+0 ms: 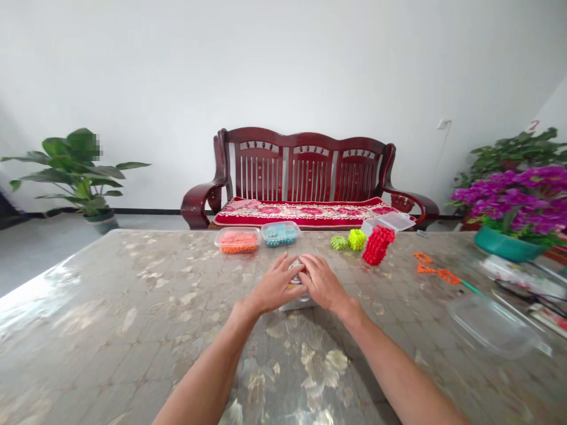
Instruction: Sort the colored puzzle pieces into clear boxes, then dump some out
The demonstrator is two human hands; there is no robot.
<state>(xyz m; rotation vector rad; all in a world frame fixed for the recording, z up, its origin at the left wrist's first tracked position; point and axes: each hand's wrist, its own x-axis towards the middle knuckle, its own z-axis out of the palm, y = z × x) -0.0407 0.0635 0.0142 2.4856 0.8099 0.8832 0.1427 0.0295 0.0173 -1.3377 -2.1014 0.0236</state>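
A small clear plastic box with a printed label on top stands on the table in front of me. My left hand grips its left side, the fingers reaching over the top. Around the right side is my right hand, its fingertips close to those of the left. Between them the hands cover most of the box, so its contents are hidden. Beyond them sit a clear box of orange pieces and another of blue pieces.
Right of the boxes stand two yellow-green clusters and a red stack, with a clear container behind. Further right lie orange pieces, a clear plastic lid or tray and a teal flower pot. A wooden bench is behind the table.
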